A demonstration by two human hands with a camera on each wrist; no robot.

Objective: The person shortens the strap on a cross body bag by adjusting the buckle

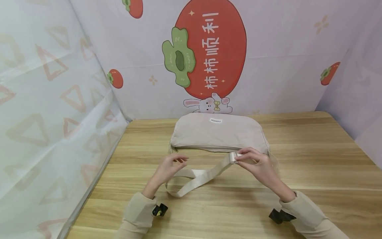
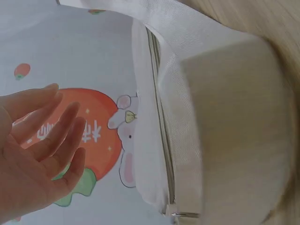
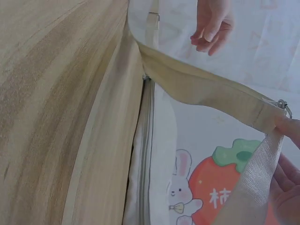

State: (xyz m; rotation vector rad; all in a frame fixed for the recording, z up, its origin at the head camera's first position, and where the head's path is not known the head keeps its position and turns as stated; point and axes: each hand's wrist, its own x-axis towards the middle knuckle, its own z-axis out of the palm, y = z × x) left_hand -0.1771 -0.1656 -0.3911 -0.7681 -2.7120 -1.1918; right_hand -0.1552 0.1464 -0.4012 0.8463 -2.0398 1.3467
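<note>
A pale beige shoulder bag (image 1: 218, 132) with a small "FASHION" label and a zipper along its near edge lies on the wooden table. Its long webbing strap (image 1: 203, 178) loops toward the person. My right hand (image 1: 258, 164) pinches the strap at its metal buckle (image 1: 233, 157), raised in front of the bag; the right wrist view shows the strap (image 3: 211, 89) running to these fingers (image 3: 288, 129). Near the strap's left loop, my left hand (image 1: 168, 168) hovers with loosely bent fingers and holds nothing. The left wrist view shows this hand (image 2: 42, 150) apart from the strap (image 2: 183, 131).
Behind the table (image 1: 313, 139) hangs a cloth backdrop (image 1: 274, 79) printed with persimmons and a rabbit. A white sheet with triangle patterns (image 1: 53, 126) covers the left side. Dark wrist cameras (image 1: 160, 209) sit at both cuffs.
</note>
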